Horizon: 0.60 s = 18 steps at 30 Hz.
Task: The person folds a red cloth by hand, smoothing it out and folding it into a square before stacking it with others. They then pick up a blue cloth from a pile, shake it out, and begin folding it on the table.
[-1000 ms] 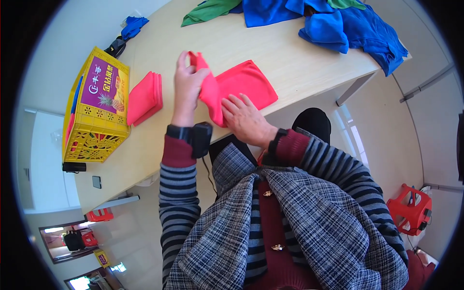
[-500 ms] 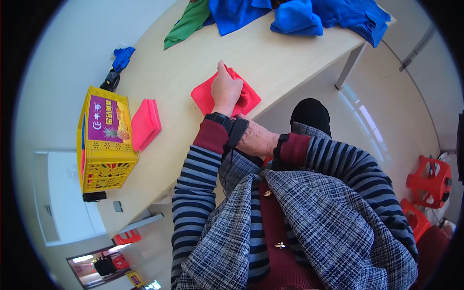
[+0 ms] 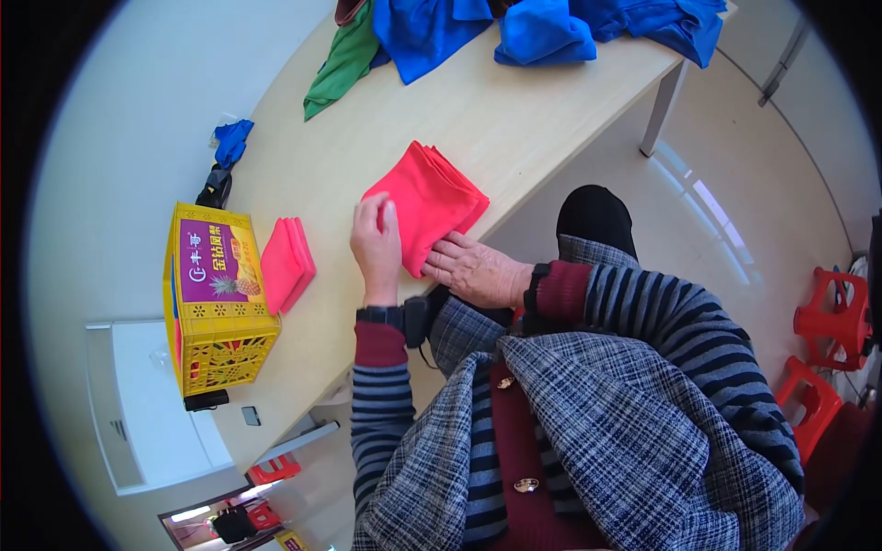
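A folded red cloth (image 3: 427,197) lies on the table before me, its layers showing along the far right edge. My left hand (image 3: 377,253) is at its left edge, fingers loosely bent and thumb apart, touching the cloth's side. At the near corner, my right hand (image 3: 478,271) lies flat with fingers stretched out, the tips against the cloth's near edge. Neither hand grips the cloth visibly. Further left, a stack of folded red cloths (image 3: 288,264) leans against a yellow crate (image 3: 225,344).
Blue garments (image 3: 547,32) and a green one (image 3: 342,69) are heaped along the table's far side. A phone (image 3: 251,416) lies near the crate. The pale table (image 3: 312,358) ends just right of the cloth. Red stools (image 3: 831,308) stand on the floor at right.
The red cloth now lies turned and flatter, its folded-up part laid down. My left hand has drawn back from on top to its left edge; my right hand has come onto the near edge.
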Available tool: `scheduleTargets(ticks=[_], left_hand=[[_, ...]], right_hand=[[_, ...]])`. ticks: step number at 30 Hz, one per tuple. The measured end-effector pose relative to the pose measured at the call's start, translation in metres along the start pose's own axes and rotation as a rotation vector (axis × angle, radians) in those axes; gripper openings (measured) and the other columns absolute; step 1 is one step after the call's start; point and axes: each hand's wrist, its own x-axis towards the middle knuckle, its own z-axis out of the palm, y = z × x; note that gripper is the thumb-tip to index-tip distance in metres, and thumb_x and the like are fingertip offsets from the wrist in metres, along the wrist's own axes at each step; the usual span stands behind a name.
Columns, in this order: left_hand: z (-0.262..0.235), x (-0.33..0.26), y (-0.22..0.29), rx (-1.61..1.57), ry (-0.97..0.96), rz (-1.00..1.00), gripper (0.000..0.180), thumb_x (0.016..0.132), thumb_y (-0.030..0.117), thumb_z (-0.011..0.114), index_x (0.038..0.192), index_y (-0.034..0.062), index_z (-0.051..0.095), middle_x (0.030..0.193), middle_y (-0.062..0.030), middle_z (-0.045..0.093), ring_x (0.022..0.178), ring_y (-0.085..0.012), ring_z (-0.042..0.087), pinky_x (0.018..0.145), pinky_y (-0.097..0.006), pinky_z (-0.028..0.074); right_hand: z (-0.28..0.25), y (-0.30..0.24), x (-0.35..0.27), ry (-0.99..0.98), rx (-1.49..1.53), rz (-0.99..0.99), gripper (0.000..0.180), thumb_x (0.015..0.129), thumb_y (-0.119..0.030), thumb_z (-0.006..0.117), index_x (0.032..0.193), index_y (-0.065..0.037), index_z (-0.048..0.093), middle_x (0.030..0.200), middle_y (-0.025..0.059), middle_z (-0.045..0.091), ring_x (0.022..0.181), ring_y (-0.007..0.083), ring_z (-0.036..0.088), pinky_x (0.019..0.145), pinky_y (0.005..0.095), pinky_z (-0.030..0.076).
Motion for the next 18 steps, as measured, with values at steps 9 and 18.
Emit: scheduleTargets(ticks=[9, 18], left_hand=[[0.013, -0.036, -0.021, 0.170, -0.203, 0.068, 0.050, 0.106, 0.031, 0.048, 0.149, 0.0050, 0.048, 0.159, -0.0193, 0.039, 0.149, -0.0393, 0.029, 0.121, -0.051, 0.024], [0.015, -0.041, -0.006, 0.573, -0.246, 0.153, 0.066, 0.097, 0.043, 0.059, 0.152, 0.0075, 0.046, 0.163, -0.0187, 0.032, 0.153, -0.0411, 0.022, 0.119, -0.065, 0.019]], right_hand=[[-0.024, -0.005, 0.007, -0.064, 0.080, 0.022, 0.042, 0.084, -0.018, 0.064, 0.122, 0.000, 0.063, 0.127, 0.0156, 0.061, 0.125, 0.0318, 0.054, 0.116, 0.0478, 0.036], [-0.046, 0.013, 0.074, 0.002, 0.302, 0.313, 0.031, 0.092, -0.024, 0.064, 0.116, -0.004, 0.062, 0.126, 0.0205, 0.061, 0.125, 0.0366, 0.055, 0.106, 0.0478, 0.042]])
